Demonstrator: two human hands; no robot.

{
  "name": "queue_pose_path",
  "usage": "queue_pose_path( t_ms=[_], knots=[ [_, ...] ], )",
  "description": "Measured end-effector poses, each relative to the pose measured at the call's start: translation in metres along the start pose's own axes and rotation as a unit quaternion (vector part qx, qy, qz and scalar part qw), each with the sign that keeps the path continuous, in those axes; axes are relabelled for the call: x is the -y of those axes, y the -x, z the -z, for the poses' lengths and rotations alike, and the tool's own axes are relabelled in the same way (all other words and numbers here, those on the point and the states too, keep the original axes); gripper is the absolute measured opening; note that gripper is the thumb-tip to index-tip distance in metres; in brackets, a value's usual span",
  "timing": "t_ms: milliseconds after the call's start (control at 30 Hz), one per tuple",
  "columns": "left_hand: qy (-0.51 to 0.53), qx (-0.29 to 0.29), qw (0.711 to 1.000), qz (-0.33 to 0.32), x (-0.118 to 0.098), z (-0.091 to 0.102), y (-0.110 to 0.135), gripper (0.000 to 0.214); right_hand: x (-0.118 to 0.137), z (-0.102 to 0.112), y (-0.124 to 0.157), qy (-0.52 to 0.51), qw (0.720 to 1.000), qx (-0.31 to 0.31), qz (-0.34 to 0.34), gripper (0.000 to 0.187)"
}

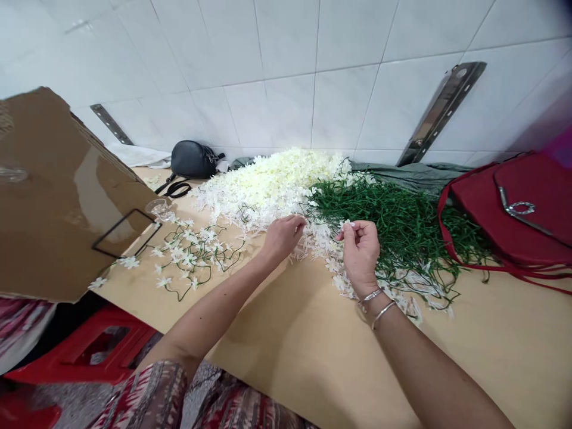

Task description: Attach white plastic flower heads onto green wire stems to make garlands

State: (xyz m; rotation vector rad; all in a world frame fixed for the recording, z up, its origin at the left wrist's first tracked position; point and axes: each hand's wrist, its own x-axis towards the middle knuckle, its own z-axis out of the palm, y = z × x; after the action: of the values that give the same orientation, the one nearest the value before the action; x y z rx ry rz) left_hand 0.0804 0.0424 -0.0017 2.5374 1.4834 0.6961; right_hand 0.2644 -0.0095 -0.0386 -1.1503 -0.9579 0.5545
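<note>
My right hand (361, 251) pinches a small white artificial flower (347, 224) between thumb and fingers, above the front of the heap. A little to its left, my left hand (284, 236) has its fingers pressed together at the edge of the white blossoms; whatever is in them is hidden or too thin to name. Behind both hands rises a big pile of white and cream artificial flowers (286, 179). Beside it on the right lies a tangled mass of green plastic stems (393, 214). Several flowers joined to green stems (187, 253) lie spread left of my left forearm.
A large cardboard box (67, 202) stands at the left, with a black wire frame (120, 232) against it. A black pouch (193, 159) sits by the tiled wall. At the right is a red handbag (527, 208). A red stool (89, 348) is below the table (304, 345).
</note>
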Motion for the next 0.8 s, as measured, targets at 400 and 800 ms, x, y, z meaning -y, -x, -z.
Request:
queue_pose_path(
  t_ms=[400,800],
  knots=[
    [-0.014,-0.071,0.996,0.061,-0.005,-0.007,-0.038,0.032,-0.005,0.0,0.002,0.003,1.0,0.021,-0.006,0.028],
    [0.037,-0.054,0.994,0.085,0.029,0.02,-0.031,0.022,0.0,0.002,0.006,0.024,0.999,0.038,-0.026,0.025]
  ],
)
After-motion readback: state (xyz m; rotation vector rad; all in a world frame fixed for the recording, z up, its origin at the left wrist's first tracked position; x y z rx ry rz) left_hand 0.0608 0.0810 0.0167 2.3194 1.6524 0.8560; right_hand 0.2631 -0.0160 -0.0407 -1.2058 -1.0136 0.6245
